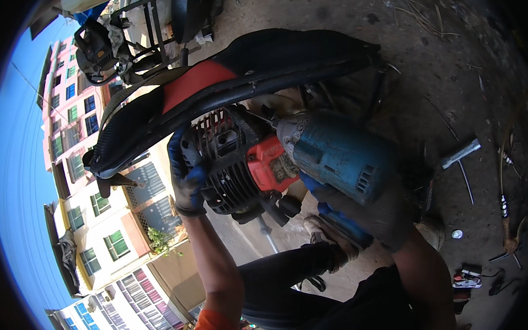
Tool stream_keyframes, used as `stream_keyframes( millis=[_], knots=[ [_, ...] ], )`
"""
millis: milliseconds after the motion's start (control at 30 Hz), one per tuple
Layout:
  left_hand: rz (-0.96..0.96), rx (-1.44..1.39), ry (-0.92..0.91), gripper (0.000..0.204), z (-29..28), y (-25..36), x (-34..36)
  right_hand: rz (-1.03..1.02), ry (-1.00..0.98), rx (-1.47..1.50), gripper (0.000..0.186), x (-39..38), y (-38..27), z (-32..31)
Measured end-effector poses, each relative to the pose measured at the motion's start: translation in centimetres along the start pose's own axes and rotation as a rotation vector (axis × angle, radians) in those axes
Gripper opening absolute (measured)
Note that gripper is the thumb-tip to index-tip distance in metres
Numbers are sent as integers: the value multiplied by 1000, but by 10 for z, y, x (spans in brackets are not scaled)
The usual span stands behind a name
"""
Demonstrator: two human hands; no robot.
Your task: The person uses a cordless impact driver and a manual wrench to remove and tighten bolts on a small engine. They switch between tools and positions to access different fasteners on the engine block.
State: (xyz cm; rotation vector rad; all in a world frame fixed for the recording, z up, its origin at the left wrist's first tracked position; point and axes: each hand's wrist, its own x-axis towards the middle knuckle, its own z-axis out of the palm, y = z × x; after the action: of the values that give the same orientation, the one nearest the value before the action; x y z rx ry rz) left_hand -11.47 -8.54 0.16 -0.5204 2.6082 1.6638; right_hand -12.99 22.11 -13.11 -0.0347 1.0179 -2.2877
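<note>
My right hand [369, 212], in a blue and dark glove, wraps round the handle of a worn teal power driver [342, 154]. The driver's thin bit points left at the upper part of a small engine [230, 175]; whether it sits on a screw I cannot make out. Black finned covers and a red housing [272, 162] make up the engine. On its left side my gloved left hand [186, 182] grips the black cover, the fingertips partly hidden. Right above the engine stretches a black padded backrest [281, 58] with a red panel.
A T-handled wrench [460, 154] lies on the dirty ground at right, near a long rod tool [504, 219] and small boxes [467, 277]. Another engine on a frame [97, 51] stands at upper left. My dark-trousered legs [305, 281] are below; buildings rise at left.
</note>
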Motion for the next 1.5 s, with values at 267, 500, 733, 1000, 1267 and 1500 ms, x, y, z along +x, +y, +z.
stream_keyframes(
  millis=[267,500,733,1000,1267,1500],
  knots=[
    [6,-20,22,95,-2,-4,-2,-147,39,-112,48,15,8,4],
    [15,3,-4,96,-1,-3,1,-211,18,57,50,23,6,11],
    [29,4,18,97,-3,-3,-4,-32,34,-153,51,16,4,7],
    [-20,16,10,97,0,-1,-4,30,-203,-357,65,31,-42,12],
    [-72,140,104,92,12,7,-6,352,-130,-106,75,31,-43,12],
    [-94,161,124,92,0,9,-9,152,-166,-442,74,27,-55,15]
  ],
)
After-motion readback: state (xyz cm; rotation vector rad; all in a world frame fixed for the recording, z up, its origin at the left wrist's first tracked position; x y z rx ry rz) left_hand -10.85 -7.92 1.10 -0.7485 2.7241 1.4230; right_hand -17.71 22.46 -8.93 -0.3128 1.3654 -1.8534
